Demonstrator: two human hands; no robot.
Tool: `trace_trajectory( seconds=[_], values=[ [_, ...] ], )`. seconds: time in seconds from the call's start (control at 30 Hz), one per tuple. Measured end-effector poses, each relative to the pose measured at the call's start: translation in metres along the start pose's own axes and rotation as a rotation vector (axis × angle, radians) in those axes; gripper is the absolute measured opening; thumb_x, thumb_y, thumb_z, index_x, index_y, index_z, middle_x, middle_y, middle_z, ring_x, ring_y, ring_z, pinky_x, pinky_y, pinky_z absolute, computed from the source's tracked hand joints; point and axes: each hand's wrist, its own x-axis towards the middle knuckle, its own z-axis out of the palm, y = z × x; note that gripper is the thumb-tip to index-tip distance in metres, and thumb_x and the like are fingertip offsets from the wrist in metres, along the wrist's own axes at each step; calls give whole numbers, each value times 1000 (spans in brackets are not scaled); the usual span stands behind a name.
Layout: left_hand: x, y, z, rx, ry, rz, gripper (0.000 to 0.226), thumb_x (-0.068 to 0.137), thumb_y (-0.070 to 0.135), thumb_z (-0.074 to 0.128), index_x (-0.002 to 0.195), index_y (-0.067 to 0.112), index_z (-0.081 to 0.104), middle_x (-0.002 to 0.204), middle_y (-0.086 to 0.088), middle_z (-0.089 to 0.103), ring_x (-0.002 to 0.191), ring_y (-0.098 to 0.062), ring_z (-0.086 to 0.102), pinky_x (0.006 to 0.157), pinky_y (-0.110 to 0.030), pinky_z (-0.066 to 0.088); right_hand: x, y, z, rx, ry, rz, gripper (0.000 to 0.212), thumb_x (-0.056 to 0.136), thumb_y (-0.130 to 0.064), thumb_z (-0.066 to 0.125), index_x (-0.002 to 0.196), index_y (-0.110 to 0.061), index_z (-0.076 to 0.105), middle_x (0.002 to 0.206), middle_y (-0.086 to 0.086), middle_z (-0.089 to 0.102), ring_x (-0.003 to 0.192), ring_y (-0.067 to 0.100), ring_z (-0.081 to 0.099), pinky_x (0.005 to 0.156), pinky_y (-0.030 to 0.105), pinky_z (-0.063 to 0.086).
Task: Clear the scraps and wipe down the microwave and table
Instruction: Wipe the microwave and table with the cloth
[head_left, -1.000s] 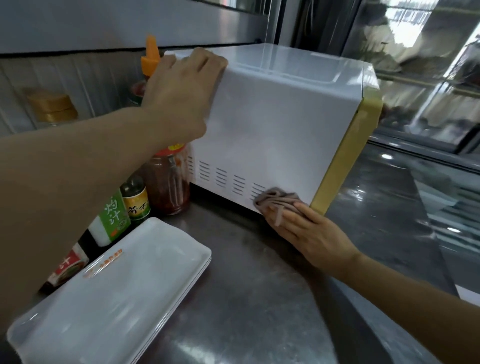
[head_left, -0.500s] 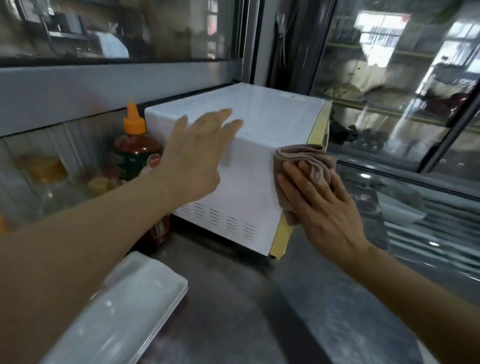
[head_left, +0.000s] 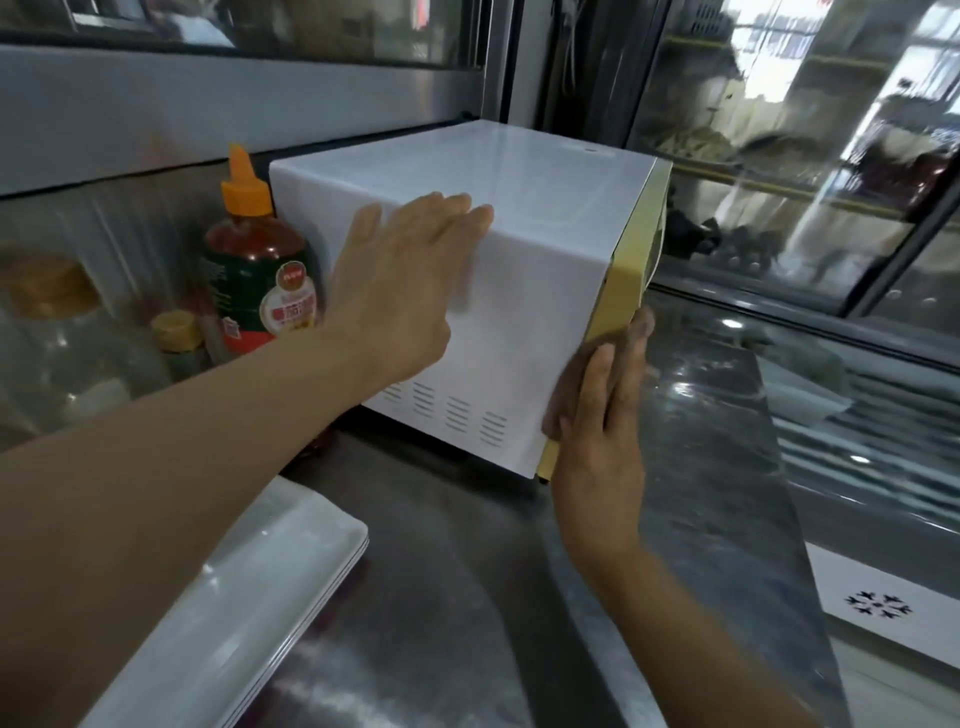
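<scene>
head view: white microwave (head_left: 519, 270) with a yellow front stands on the steel table (head_left: 467, 597), against the back wall. right hand (head_left: 597, 447) presses a brown cloth (head_left: 628, 338) with straight fingers against the microwave's front side edge. left hand (head_left: 400, 291) lies flat and open on the white side panel, fingertips at the top edge. just left of the microwave stands a sauce bottle (head_left: 260, 275) with an orange cap. stacked white trays (head_left: 249, 613) lie on the table below the left forearm.

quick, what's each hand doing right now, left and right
Left hand: open, flat against the microwave side, holding nothing.
Right hand: open, straight fingers pressing the cloth against the microwave's front corner.
</scene>
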Motion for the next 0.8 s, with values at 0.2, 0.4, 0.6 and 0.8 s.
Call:
trace_trajectory(
  seconds=[0.2, 0.4, 0.6, 0.8],
  values=[
    [1, 2, 3, 11, 10, 6, 93, 74, 11, 70, 149, 22, 15, 157, 0, 18, 145, -19, 14, 116, -45, 8, -45, 10, 10, -199, -207, 15, 92, 84, 10, 54, 148, -19, -5, 159, 9, -13, 129, 40, 44, 54, 35, 54],
    [0, 4, 5, 19, 22, -8, 93, 73, 13, 72, 148, 21, 17, 156, -2, 20, 144, -22, 16, 116, -46, 11, -65, 0, 3, -357, -374, 54, 82, 74, 16, 67, 139, 3, 18, 146, 37, 22, 124, 47, 47, 45, 29, 49],
    [3, 4, 3, 50, 0, -10, 93, 73, 13, 72, 147, 21, 18, 155, -2, 21, 144, -22, 16, 116, -47, 11, -76, -3, 0, -374, -597, 148, 71, 81, 14, 61, 142, 10, 26, 145, 41, 17, 123, 50, 47, 49, 35, 53],
    [3, 6, 0, 56, -41, -17, 92, 74, 11, 70, 148, 21, 16, 157, -1, 18, 145, -21, 14, 116, -47, 10, -79, 4, 3, -485, -832, 166, 68, 99, 0, 29, 145, -3, -21, 149, 36, -18, 139, 38, 27, 81, 36, 50]
  ],
)
